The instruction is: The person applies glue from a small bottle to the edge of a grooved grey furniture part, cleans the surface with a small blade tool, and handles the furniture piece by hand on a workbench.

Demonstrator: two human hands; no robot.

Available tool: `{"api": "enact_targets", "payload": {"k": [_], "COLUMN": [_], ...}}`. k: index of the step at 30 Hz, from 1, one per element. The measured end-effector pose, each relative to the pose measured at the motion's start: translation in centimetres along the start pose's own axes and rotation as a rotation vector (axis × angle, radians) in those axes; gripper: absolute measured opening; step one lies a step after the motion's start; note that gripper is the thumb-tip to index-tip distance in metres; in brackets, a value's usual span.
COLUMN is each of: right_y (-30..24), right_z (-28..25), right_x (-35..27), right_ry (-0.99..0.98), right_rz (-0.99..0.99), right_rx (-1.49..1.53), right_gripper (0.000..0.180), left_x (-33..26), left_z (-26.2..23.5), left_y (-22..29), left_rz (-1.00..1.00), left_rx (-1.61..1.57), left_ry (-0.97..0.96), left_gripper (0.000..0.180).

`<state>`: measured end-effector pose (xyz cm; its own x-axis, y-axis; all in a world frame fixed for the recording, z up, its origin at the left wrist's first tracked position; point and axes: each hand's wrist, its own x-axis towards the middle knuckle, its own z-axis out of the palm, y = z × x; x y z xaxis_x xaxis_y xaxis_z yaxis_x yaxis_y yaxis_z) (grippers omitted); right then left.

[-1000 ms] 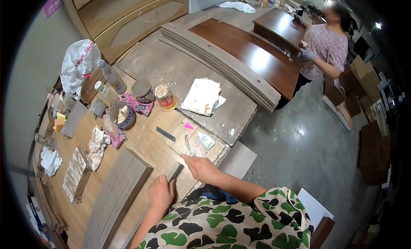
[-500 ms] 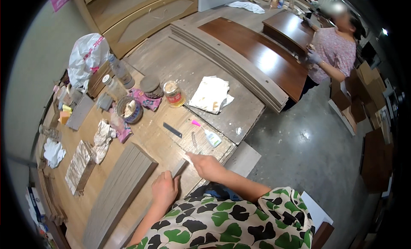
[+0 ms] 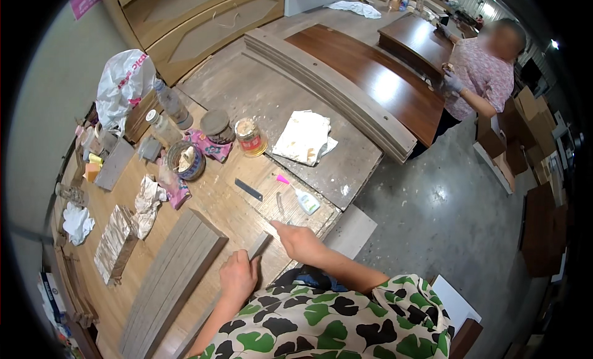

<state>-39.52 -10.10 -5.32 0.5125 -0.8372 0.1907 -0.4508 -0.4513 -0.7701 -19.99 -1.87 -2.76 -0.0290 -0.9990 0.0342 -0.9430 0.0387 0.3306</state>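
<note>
My left hand (image 3: pixel 238 275) is wrapped round a narrow grey-brown wooden strip (image 3: pixel 258 244) near its upper end. The strip runs back beneath my left forearm along the bench. Just beyond that end, my right hand (image 3: pixel 299 243) is closed, thumb and forefinger together pointing left; whether something small is in them is hidden. A flat dark blade (image 3: pixel 248 190) lies ahead of my hands. To its right is a small white glue bottle (image 3: pixel 307 202) with a pink cap (image 3: pixel 282 179) by its nozzle. Left of my left hand lies a stack of curved wooden strips (image 3: pixel 176 278).
Jars of paste (image 3: pixel 186 160), a tan-filled glass jar (image 3: pixel 251 138), bottles (image 3: pixel 174 104) and a plastic bag (image 3: pixel 126 87) crowd the bench's far left. White cloths (image 3: pixel 304 136) and long curved boards (image 3: pixel 333 90) lie ahead. A gloved co-worker (image 3: pixel 488 75) stands at the far right by brown panels.
My hands and the wooden strip stay almost where they were, with only a slight shift. The co-worker's head has turned and moved a little.
</note>
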Motion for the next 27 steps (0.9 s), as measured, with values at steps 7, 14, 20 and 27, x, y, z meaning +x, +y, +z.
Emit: {"api": "enact_targets", "payload": {"k": [7,14,20,27], "right_y": [0.3,0.3,0.0,1.3], "right_z": [1.6,-1.6,1.0,1.0], "right_x": [-0.4,4.7,10.7,5.9], "right_ry": [-0.099,0.071,-0.172,-0.082], "right_rz": [-0.139,-0.082,-0.107,-0.053], "right_rx": [-0.064,-0.026,0.077,0.388], "right_gripper": [0.04,0.04,0.04,0.019], "left_x": [-0.2,0.0,-0.2,-1.5], "left_z": [-0.1,-0.1,-0.4,-1.5], "left_y": [-0.7,-0.6,-1.0,-3.0], "left_rz": [-0.047,0.033,-0.021,-0.172], "left_rx": [-0.026,-0.01,-0.102,-0.304], "left_ry": [-0.038,0.061,0.071,-0.135], "left_gripper": [0.026,0.029,0.03,0.032]}}
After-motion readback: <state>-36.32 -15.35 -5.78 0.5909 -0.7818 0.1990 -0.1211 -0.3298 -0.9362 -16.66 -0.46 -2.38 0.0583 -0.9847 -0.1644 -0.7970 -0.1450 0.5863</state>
